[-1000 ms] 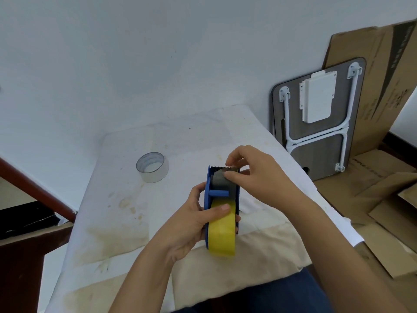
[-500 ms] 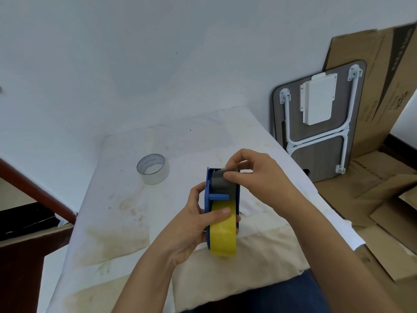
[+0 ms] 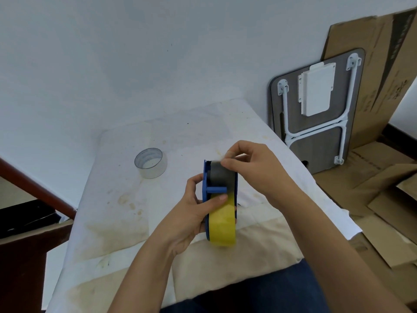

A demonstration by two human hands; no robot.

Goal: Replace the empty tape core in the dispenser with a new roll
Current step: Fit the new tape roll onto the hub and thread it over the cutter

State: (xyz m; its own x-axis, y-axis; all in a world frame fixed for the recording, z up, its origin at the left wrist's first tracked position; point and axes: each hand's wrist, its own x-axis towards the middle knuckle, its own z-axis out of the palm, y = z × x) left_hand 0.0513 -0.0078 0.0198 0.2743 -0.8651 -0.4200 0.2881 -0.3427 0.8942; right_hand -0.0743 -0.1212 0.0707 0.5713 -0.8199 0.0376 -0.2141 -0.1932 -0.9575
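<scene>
Dispenser (image 3: pixel 220 190) held over table (image 3: pixel 112 222), new roll (image 3: pixel 222 224) apparently seated in it. Empty core (image 3: pixel 151 163) on table, behind-left. Folded table (image 3: pixel 316 111) leans at right.

1. I see open stained white cloth-covered bench (image 3: pixel 117 222) on the left side, with nothing standing there.
2. The clear empty tape core (image 3: pixel 150 163) blocks the far-left part, well apart from the blue plastic dispenser (image 3: pixel 206 190).
3. Both hands crowd the dispenser; the right edge beside them stays bare.

Cardboard (image 3: pixel 383 71) print unreadable (perhaps too blurred).
</scene>
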